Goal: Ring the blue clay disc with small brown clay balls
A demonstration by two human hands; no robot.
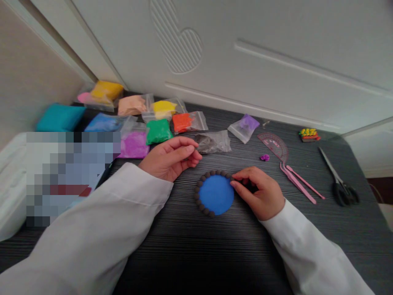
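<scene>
A flat blue clay disc (216, 194) lies on the dark table, edged by a row of dark brown clay balls (199, 196) along its left side and top. The lower right of its rim has no balls. At the disc's upper right edge, my right hand (260, 192) pinches a dark clay ball between thumb and forefinger. My left hand (172, 157) hovers above and left of the disc, thumb and fingertips together. Whatever is in that pinch is too small to make out. Just behind those fingertips sits a clear bag of dark clay (213, 142).
Bags of coloured clay, including green (159, 131), orange (182, 122) and magenta (134, 144), cluster at the back left. Rightward lie a purple bag (245, 127), purple bits (264, 157), a pink protractor (274, 145), pink tools (299, 184), a small flowered piece (309, 134) and scissors (340, 186).
</scene>
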